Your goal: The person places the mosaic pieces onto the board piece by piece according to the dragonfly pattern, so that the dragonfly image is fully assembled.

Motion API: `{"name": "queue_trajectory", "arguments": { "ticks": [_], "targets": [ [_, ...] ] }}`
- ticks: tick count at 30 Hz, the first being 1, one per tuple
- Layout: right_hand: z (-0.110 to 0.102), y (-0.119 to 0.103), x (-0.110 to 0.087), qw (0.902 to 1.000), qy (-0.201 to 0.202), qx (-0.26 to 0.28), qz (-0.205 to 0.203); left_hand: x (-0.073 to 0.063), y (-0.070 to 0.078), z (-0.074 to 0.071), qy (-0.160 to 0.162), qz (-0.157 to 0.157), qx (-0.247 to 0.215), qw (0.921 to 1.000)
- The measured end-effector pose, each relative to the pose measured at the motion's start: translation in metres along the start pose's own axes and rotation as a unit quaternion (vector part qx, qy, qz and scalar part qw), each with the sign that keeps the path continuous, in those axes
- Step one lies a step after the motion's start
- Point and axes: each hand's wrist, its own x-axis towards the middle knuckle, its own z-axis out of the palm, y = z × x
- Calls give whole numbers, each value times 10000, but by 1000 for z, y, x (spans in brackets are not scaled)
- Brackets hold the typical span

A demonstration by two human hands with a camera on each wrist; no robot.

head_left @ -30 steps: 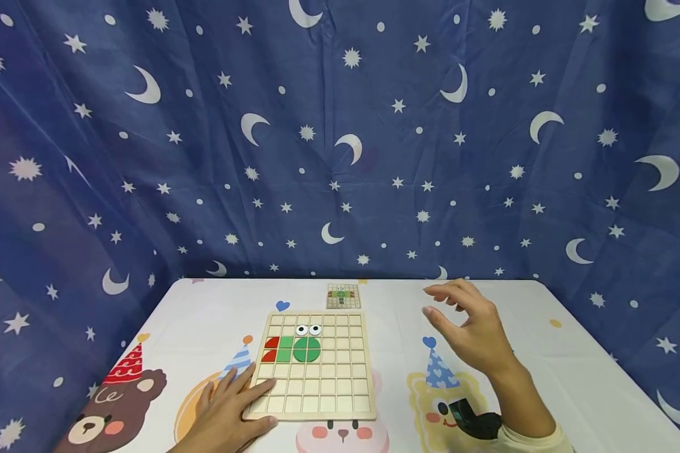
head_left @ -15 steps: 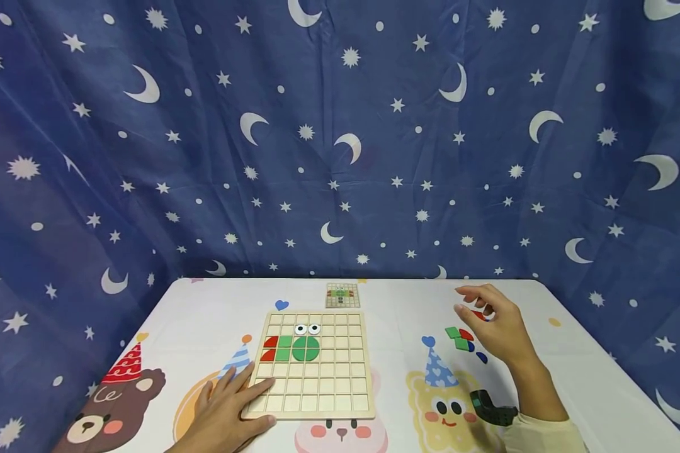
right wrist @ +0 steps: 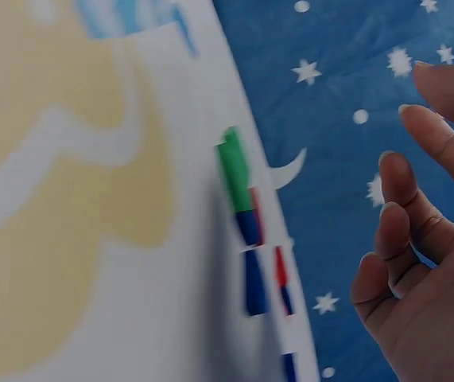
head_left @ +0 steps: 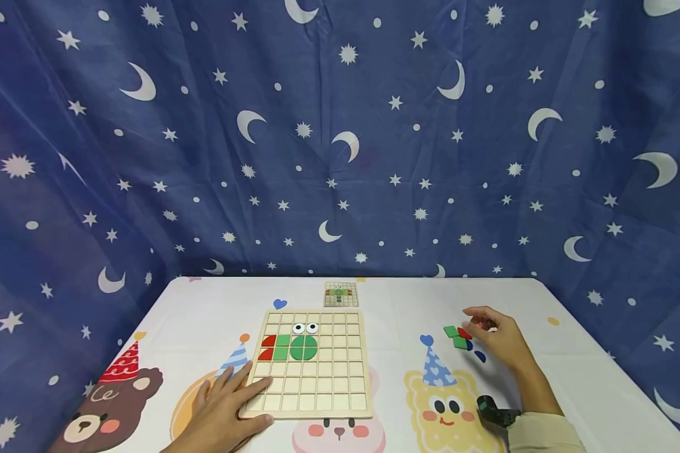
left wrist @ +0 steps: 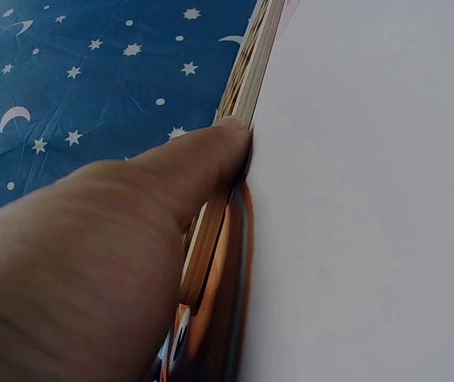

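The wooden grid board (head_left: 323, 384) lies on the table with its left lower corner under my left hand (head_left: 221, 402). My left fingers spread over its edge, and the thumb (left wrist: 211, 155) presses its side in the left wrist view. Two round eye tiles (head_left: 305, 328) sit on the board above a green circle (head_left: 303, 347) of quarter pieces, green square tiles (head_left: 281, 347) and red quarter tiles (head_left: 266, 347). Over the loose tiles at right hovers my right hand (head_left: 498, 336), fingers loosely bent, nothing between them. It partly covers some pieces.
Loose green tiles (head_left: 451, 331), a red tile (head_left: 464, 333) and a blue tile (head_left: 479, 357) lie at the right. A small pattern card (head_left: 340, 294) lies behind the board. A starry blue curtain (head_left: 340, 157) hangs beyond the table.
My right hand has moved right and lowered to the loose tiles, uncovering several that it hid before. My left hand stays at the board's corner.
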Motion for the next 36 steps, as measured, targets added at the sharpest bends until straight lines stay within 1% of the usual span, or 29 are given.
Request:
{"name": "queue_trajectory", "arguments": {
  "ticks": [3,7,10,12,16,20,25,31,36],
  "targets": [
    [5,8,1,9996,-248,35,104,0,0,-1,-32,-44,-17,10000],
    [11,17,-2,9970,-620,-50,468,-1,-1,-1,-48,-62,-31,10000],
    [14,23,-4,9940,-819,-252,672,-1,-2,-1,-13,-45,-31,10000],
    [15,27,-5,9926,-912,-409,690,0,-2,-1,12,-27,-30,10000],
    [15,31,-6,9896,-1068,-779,569,0,-1,0,-1,-14,-46,10000],
    [16,32,-6,9879,-1119,-988,418,0,-1,1,-7,-34,-49,10000],
    [16,30,-7,9881,-1109,-1026,276,0,-2,1,18,18,-26,10000],
    [17,29,-10,9864,-1168,-1066,444,-1,-2,1,-154,-85,8,9998],
    [15,25,-6,9873,-959,-1153,530,1,-2,2,-83,-40,30,10000]
  ]
}}
